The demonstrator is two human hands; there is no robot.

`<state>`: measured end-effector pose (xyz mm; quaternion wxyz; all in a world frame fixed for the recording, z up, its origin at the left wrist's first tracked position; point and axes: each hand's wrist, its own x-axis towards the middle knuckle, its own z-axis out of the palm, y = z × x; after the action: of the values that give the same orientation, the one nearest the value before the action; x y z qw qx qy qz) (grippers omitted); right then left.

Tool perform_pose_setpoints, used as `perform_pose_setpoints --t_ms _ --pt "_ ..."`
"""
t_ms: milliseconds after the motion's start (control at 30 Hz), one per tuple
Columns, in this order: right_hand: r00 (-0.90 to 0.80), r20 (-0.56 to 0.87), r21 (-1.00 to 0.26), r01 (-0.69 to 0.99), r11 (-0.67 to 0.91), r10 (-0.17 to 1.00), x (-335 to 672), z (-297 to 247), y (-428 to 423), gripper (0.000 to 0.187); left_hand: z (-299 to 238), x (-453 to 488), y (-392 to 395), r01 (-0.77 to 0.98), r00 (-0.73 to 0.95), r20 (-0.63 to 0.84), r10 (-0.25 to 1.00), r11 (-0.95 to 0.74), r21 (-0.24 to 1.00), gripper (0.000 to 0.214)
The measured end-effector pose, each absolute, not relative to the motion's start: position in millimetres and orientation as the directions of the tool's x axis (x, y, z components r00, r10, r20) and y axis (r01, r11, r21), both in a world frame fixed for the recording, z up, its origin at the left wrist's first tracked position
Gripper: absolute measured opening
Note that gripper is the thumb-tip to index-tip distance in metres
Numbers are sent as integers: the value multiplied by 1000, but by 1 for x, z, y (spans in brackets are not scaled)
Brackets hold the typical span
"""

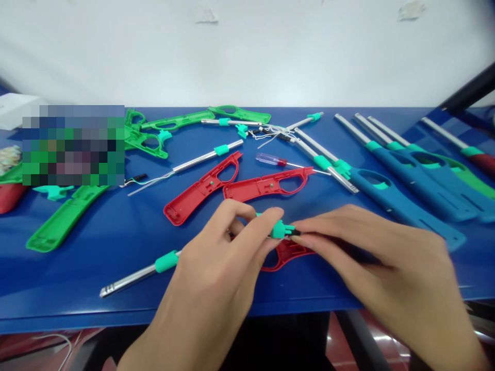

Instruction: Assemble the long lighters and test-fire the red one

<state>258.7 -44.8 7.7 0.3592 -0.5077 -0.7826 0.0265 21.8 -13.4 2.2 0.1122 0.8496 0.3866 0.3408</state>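
Note:
Between thumb and fingers, my left hand point(224, 257) grips a teal plastic trigger point(277, 230), its prongs pointing right. My right hand point(382, 257) pinches a small black piece point(295, 232) that meets the trigger's prongs; how far it is inserted cannot be made out. Just beneath both hands lies a red lighter handle half point(286, 253), partly covered by them. A metal lighter tube point(129, 281) with a teal collar point(166, 262) lies on the table, its far end hidden behind my left hand.
Two red handle halves point(193, 196) and a screwdriver point(270, 159) lie ahead on the blue table point(77, 293). Green handle halves point(67, 216) are at left, wired metal tubes point(207, 157) farther back. Several assembled blue lighters point(417, 180) rest at right. A blurred patch covers the left.

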Motion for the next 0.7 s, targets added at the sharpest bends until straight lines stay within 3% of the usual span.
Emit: perform_pose_setpoints --t_ms 700 --pt "-131 485 -558 715 421 865 258 9 -47 3 4 20 -13 538 458 520 721 -691 483 31"
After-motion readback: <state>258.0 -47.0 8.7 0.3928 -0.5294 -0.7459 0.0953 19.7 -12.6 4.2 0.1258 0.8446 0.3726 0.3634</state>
